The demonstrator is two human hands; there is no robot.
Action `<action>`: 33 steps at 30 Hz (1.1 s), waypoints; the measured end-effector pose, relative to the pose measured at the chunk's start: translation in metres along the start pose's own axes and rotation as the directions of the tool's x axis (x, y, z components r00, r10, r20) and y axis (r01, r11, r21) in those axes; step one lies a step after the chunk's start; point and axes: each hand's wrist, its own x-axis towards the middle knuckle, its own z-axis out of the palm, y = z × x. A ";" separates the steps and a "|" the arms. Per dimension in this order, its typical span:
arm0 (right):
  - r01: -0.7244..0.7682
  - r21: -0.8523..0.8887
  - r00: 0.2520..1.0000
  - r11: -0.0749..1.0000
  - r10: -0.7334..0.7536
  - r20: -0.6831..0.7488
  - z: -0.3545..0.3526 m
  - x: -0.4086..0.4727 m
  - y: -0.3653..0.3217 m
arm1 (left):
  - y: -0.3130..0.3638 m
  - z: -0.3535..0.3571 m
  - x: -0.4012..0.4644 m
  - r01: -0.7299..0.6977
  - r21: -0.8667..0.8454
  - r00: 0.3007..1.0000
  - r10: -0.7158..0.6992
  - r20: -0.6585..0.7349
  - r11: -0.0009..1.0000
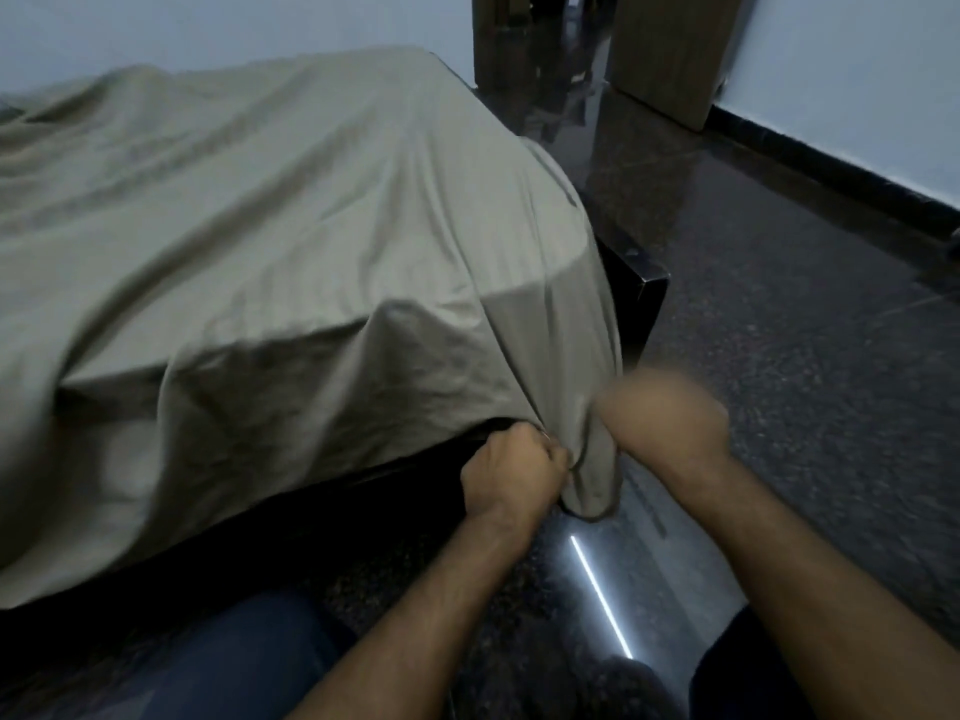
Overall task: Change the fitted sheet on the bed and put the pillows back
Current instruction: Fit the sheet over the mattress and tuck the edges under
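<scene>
So the fitted sheet (270, 210) is what we're wrestling with here. It's draped over the whole bed, and its corner is hanging off the near right corner of the mattress in a bunched tail that's dropping almost straight down toward the floor. That tail runs vertically, and it's sitting right between our two hands.

Our left hand (511, 467) is fisted around the left edge of the tail, fingers curled tight into the cloth just below the mattress edge. Our right hand (670, 418) is on the other side, a bit higher and touching the fabric too, but it's badly blurred. It's looking like a closed fist against the cloth, though we honestly can't tell if it's actually gripping it. The left one is the hand with the sure hold, so we're guessing it's doing the pulling while the corner gets drawn down and under the mattress.

The sheet's top is lying wrinkled, with folds fanning out from the corner toward our hands, so it's not seated yet. No pillows are showing anywhere.

Under the sheet the dark bed frame (636, 288) is poking out past the corner. The floor (779, 407) is dark polished stone with a bright light streak near our knees. A wooden door (670, 49) is standing open beyond the bed, next to pale walls.
</scene>
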 end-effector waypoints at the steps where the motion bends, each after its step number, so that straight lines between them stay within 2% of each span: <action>1: -0.055 -0.051 0.996 0.997 0.058 0.066 -0.001 -0.002 0.007 | 0.004 0.005 -0.004 -0.015 0.029 1.000 0.015 0.016 0.999; 3: -0.121 -0.070 0.976 0.990 0.132 0.174 0.001 0.000 0.015 | 0.009 0.014 -0.008 -0.032 0.090 0.999 0.030 0.023 0.995; 5: -0.139 -0.028 0.959 0.990 0.142 0.246 0.007 0.009 0.013 | 0.010 0.019 -0.002 -0.038 0.132 0.999 0.039 -0.008 0.990; 9: -0.128 0.033 0.958 0.991 0.115 0.263 0.025 0.019 -0.002 | -0.005 0.022 0.011 -0.069 0.213 0.994 0.086 -0.071 0.975; 12: -0.113 -0.016 0.969 0.994 0.113 0.220 0.031 0.017 -0.012 | -0.013 0.017 0.013 -0.084 0.216 0.988 0.109 -0.107 0.973; 16: -0.038 -0.066 0.996 0.997 0.043 0.079 0.030 0.007 -0.014 | -0.031 0.019 0.018 -0.002 -0.011 0.999 0.003 0.047 1.000; 19: 0.056 -0.014 0.997 0.998 -0.057 -0.059 0.024 -0.002 -0.017 | -0.046 0.019 0.017 -0.003 -0.081 1.000 0.003 0.003 0.997; 21: 0.156 0.067 0.980 0.986 -0.146 -0.132 0.019 -0.009 -0.026 | -0.053 0.017 0.015 -0.010 -0.196 0.999 0.002 -0.043 0.981; 23: 0.324 0.175 0.930 0.930 -0.278 -0.240 0.014 -0.021 -0.038 | -0.061 0.017 0.013 -0.019 -0.256 1.000 0.018 -0.009 0.967; 25: 0.526 0.208 0.818 0.824 -0.424 -0.389 0.014 -0.035 -0.053 | -0.070 0.023 0.007 -0.026 -0.198 0.986 0.058 0.154 0.980; 27: 0.668 0.118 0.686 0.734 -0.547 -0.479 0.023 -0.045 -0.072 | -0.080 0.032 -0.003 -0.054 -0.079 0.929 0.079 0.362 0.995; 28: 0.703 0.049 0.637 0.709 -0.597 -0.488 0.030 -0.046 -0.080 | -0.084 0.034 -0.008 -0.062 -0.040 0.910 0.073 0.408 0.997; 30: 0.697 -0.078 0.617 0.713 -0.652 -0.440 0.049 -0.041 -0.093 | -0.095 0.028 -0.011 0.010 -0.045 0.932 0.007 0.363 0.999; 32: 0.641 -0.168 0.680 0.748 -0.656 -0.328 0.067 -0.030 -0.097 | -0.108 0.010 -0.008 0.087 -0.040 0.983 -0.079 0.166 0.995; 33: 0.622 -0.213 0.700 0.754 -0.657 -0.281 0.075 -0.025 -0.094 | -0.112 -0.001 -0.007 0.072 -0.022 0.997 -0.071 0.028 0.997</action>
